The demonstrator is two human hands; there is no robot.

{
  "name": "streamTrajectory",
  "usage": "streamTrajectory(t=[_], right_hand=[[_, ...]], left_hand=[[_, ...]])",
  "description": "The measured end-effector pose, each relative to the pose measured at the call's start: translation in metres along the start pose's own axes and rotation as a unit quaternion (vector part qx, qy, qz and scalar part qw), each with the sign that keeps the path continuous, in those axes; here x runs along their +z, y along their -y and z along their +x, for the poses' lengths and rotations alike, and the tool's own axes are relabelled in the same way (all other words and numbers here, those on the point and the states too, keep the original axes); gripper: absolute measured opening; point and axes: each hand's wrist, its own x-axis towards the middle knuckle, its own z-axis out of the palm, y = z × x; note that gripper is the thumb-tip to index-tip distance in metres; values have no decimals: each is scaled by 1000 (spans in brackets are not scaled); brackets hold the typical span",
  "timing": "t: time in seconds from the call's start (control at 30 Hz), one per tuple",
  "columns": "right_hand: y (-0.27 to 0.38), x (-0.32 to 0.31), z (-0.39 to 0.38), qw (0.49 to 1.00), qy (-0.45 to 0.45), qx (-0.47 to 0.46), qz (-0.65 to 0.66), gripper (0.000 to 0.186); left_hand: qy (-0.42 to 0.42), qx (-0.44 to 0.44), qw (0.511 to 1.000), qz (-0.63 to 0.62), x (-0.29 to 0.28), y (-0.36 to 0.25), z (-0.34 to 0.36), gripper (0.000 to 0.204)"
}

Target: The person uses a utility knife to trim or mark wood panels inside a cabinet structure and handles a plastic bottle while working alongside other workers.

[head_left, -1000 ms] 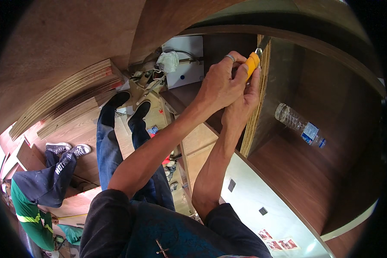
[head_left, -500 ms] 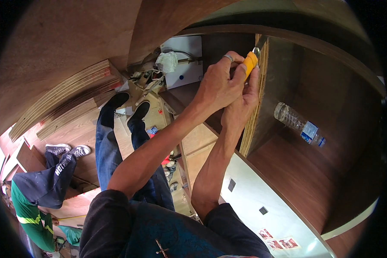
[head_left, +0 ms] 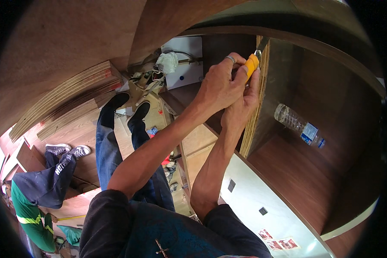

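A utility knife (head_left: 252, 66) with a yellow-orange handle is gripped in both my hands. Its metal tip and blade point up along the bare plywood edge (head_left: 254, 116) of an upright cabinet divider, seemingly touching it near the top. My left hand (head_left: 222, 84), with a ring on one finger, is closed round the handle from the left. Just beneath and to the right, my right hand (head_left: 246, 99) is closed too, its fingers pressed along the handle's other side. The left hand partly hides the handle's lower end.
A clear plastic bottle (head_left: 299, 123) lies in the brown cabinet compartment to the right. Stacked plywood strips (head_left: 69, 101) are at the left. Below, a person in a green top (head_left: 30, 210) sits low among boards. A crumpled white bag (head_left: 167, 62) lies beyond my feet.
The knife and my fingers have shifted very slightly right and down along the plywood edge. Both hands keep their hold. The seated person's hand has moved a little.
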Motion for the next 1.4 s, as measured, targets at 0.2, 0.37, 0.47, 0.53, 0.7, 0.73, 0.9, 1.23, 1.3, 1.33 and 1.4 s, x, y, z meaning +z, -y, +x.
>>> streamTrajectory(t=[0.2,0.37,0.47,0.53,0.7,0.73,0.9,1.23,1.3,1.33,1.4], right_hand=[[5,3,-2,1000,3,6,19,59],[2,6,-3,999,-18,-5,33,56],[2,10,-2,999,-19,-18,36,54],[5,13,0,998,-28,-26,55,53],[3,12,4,998,-24,-25,55,53],[3,13,4,998,-23,-29,50,52],[12,10,2,998,-23,-8,60,49],[40,7,-1,998,-7,-38,48,40],[46,-9,6,999,6,45,-8,47],[11,-13,10,997,-45,-56,-11,47],[-17,-17,17,996,-37,-34,72,44]], left_hand=[[-5,9,1000,9,-1,1,1,21],[-1,20,1000,14,-2,0,3,22],[-11,23,999,26,-3,-3,3,22],[-12,20,999,33,-3,-6,4,22],[-9,17,998,55,-4,-10,8,22],[-10,22,998,54,-5,-10,9,22],[-24,27,998,50,-2,-15,5,23],[-26,106,983,146,-1,-10,11,20],[-4,86,989,119,9,-2,15,20],[17,41,993,114,18,-7,10,21],[12,58,981,187,24,-9,11,23]])
